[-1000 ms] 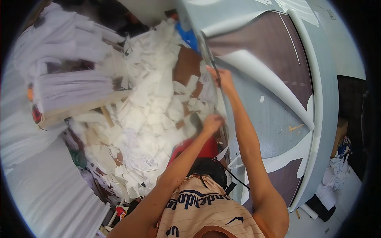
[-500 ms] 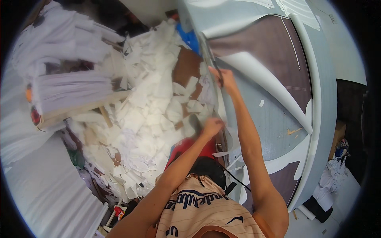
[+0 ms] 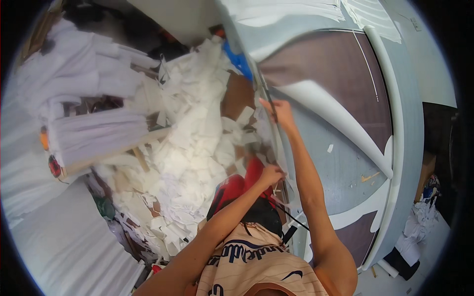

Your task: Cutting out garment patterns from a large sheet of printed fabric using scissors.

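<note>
My right hand [image 3: 281, 114] is closed around the handle of dark scissors [image 3: 269, 96] at the table's left edge. Their long thin blades point away from me, beside a dark brown sheet [image 3: 335, 64]. This sheet's white underside [image 3: 316, 101] curls up in a long flap over the grey table [image 3: 326, 133]. Nearer to me, my left hand [image 3: 272, 175] is at the same edge with its fingers drawn together; what is between them, if anything, I cannot make out.
Heaps of white scraps [image 3: 187, 143] cover the floor to the left. Stacked white cloth [image 3: 103, 133] rests on a wooden frame there. A white roll [image 3: 390, 89] runs along the sheet's right side. Something blue [image 3: 238, 60] lies beside the table's far left corner.
The whole view has shifted slightly, so most things appear lower and a little to the right. More of my red-trousered legs shows. Both hands remain at the table edge, the right still with the scissors.
</note>
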Motion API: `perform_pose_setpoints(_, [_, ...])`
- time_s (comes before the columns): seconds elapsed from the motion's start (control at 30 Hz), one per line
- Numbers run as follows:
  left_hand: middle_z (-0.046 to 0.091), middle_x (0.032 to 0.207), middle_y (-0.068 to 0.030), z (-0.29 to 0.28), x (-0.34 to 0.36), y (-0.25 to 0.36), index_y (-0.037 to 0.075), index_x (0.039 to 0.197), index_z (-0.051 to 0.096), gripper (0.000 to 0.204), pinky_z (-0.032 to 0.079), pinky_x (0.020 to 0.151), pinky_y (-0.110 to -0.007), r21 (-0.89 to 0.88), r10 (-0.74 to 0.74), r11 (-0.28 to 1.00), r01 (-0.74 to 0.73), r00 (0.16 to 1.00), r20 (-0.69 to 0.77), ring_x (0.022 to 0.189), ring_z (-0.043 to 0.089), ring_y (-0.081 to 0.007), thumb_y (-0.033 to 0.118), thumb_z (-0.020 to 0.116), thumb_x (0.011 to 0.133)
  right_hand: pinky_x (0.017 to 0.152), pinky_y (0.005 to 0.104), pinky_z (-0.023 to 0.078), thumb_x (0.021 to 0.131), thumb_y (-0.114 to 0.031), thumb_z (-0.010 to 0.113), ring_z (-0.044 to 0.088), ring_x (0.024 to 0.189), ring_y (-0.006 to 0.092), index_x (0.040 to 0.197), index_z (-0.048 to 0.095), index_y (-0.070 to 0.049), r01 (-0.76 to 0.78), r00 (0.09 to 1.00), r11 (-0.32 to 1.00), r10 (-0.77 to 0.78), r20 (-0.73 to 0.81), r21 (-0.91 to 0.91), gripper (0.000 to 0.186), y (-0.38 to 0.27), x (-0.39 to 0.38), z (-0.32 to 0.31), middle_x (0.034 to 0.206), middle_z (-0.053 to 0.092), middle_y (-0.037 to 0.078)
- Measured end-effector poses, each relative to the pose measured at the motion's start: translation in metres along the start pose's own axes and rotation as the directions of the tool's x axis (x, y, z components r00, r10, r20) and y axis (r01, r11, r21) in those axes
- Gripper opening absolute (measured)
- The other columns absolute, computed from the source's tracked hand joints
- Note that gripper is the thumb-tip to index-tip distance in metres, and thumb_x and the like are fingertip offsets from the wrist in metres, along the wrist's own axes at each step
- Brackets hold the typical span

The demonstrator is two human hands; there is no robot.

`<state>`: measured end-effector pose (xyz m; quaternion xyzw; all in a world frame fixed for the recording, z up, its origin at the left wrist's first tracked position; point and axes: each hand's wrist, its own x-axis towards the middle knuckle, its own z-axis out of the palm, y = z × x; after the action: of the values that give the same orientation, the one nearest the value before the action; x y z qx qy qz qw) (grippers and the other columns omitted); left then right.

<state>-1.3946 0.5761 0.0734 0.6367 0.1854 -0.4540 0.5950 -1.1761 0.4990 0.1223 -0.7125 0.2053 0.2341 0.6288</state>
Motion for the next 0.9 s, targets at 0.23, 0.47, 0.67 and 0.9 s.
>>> perform_pose_setpoints(0.23, [0.071,0.068,-0.0091,-0.005,0.017,-0.003,-0.005,0.08,0.074,0.021,0.054,0.059,-0.028,-0.018,-0.023,1.0,0.023,0.999,0.028,0.06,0.068,-0.014,0.015,0.077,0.083,0.044,0.0249,0.032,0.078,-0.053,0.082,0.044,0.044,0.0082,0.066,0.06,-0.01,-0.003,0.999,1.0,0.004,0.036,-0.028,0.05,-0.025,0.036,0.008,0.054,0.049,-0.003])
perform_pose_setpoints(0.47, [0.07,0.066,-0.0087,0.001,0.023,-0.013,-0.005,0.077,0.074,0.023,0.053,0.057,-0.029,-0.127,-0.014,0.992,0.018,0.999,0.031,0.058,0.067,-0.0136,0.017,0.079,0.082,0.044,0.025,0.031,0.079,-0.051,0.082,0.044,0.044,0.0085,0.065,0.06,-0.01,0.019,1.0,1.0,-0.018,0.024,-0.005,0.049,-0.036,0.057,0.011,0.054,0.049,-0.002])
perform_pose_setpoints(0.67, [0.071,0.068,-0.009,-0.012,0.017,-0.015,-0.006,0.078,0.073,0.022,0.053,0.057,-0.028,-0.127,-0.014,0.992,0.02,0.999,0.044,0.058,0.066,-0.0134,0.016,0.078,0.083,0.043,0.0263,0.032,0.079,-0.045,0.082,0.044,0.044,0.009,0.071,0.066,-0.004,0.036,0.999,0.998,-0.035,0.023,-0.061,0.045,-0.05,0.074,0.031,0.054,0.05,-0.002])
perform_pose_setpoints(0.9, [0.071,0.088,-0.0107,-0.026,0.022,-0.043,-0.001,0.096,0.068,0.015,0.057,0.073,-0.03,-0.49,0.043,0.871,0.036,0.988,0.149,0.078,0.068,-0.0166,0.012,0.061,0.094,0.06,0.0428,0.043,0.066,-0.007,0.061,0.052,0.061,0.0321,0.078,0.059,0.005,0.585,0.805,0.749,-0.581,0.117,-0.311,0.017,-0.039,0.0,0.054,0.07,0.054,0.026])
